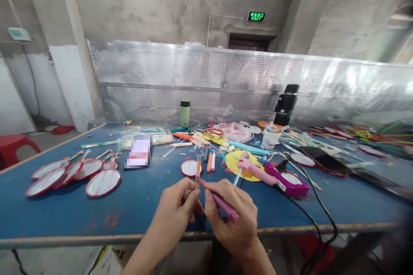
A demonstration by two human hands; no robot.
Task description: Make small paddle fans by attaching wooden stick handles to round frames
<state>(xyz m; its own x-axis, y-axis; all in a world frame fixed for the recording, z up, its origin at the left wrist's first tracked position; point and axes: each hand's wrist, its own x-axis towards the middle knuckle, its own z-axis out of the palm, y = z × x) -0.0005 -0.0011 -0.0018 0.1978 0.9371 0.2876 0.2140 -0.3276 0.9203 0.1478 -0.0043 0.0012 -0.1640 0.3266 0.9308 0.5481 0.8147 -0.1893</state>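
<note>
Up front, both hands work over the near edge of the blue tabletop [64, 210]. Left hand [177, 210] pinches a thin wooden stick [198, 171] upright between thumb and fingers [190, 199]; the stick's top rises above the hand, lower end hidden in the grip. Right hand [232, 219] is wrapped on a pink marker [221, 202], fingers closed around the barrel, tip pointing up-left and touching or just beside the stick near the left thumb; exact contact cannot be told.

Beyond the hands lies a small round red-rimmed disc [191, 168], just behind the stick. Next to it a few loose markers [210, 161] lie side by side. Right of those a yellow disc [240, 165] sits under a pink glue gun [258, 171], with a magenta tool [290, 183] touching its rear end and a black cord [319, 210] running off the near edge.

Far left, a cluster of red-rimmed fans [74, 174] with stick handles lies overlapping, well apart from the hands. A blurred patch [138, 151] sits mid-table. Further back: green bottle [185, 113] upright, white cup [270, 137] holding sticks, black bottle-like object [285, 105] by the perforated metal screen [206, 77]. Craft clutter spreads to the right, with a dark phone-like slab [322, 159] lying flat. A red stool [14, 146] stands on the floor at left. Green exit sign [256, 16] on the wall.
</note>
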